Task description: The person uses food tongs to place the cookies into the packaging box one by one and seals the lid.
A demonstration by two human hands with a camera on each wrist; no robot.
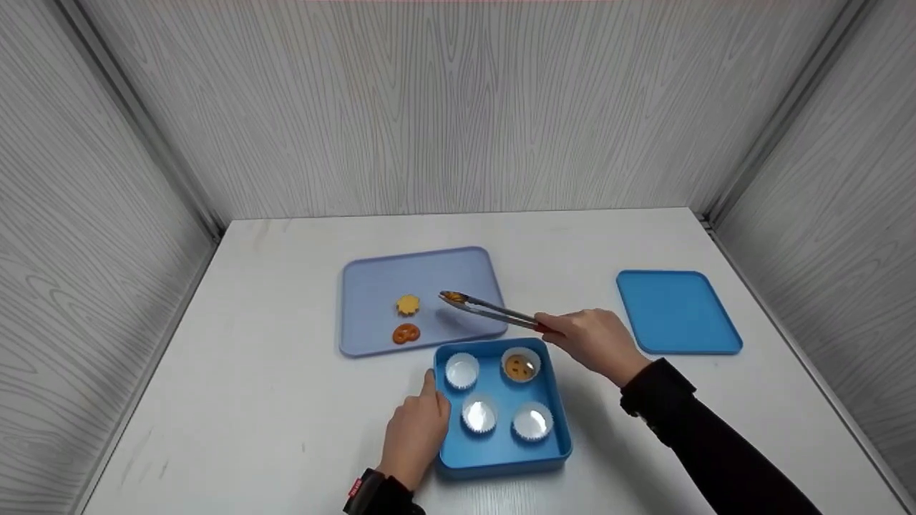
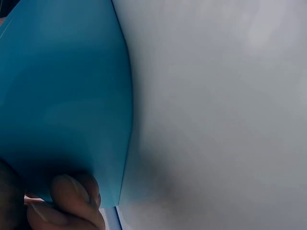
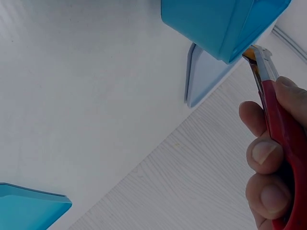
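Note:
My right hand (image 1: pixel 592 342) grips the red handles (image 3: pixel 283 124) of metal tongs (image 1: pixel 494 312). Between the tong tips, above the lavender tray (image 1: pixel 372 275), is a small golden-brown piece, mostly covered by the tips. On that tray lie a yellow flower-edged cookie (image 1: pixel 408 305) and a brown pretzel (image 1: pixel 406 333). My left hand (image 1: pixel 417 429) holds the left wall of a blue box (image 1: pixel 501 458), index finger stretched along the outside. Inside the box, one white paper cup (image 1: pixel 521 365) contains a round brown cookie (image 1: pixel 519 368); three other white cups (image 1: pixel 462 370) show no food.
A flat blue tray (image 1: pixel 680 312) lies on the right of the white table (image 1: pixel 272 400). Grey wood-grain panels (image 1: pixel 458 107) enclose the back and both sides. The blue box stands just in front of the lavender tray.

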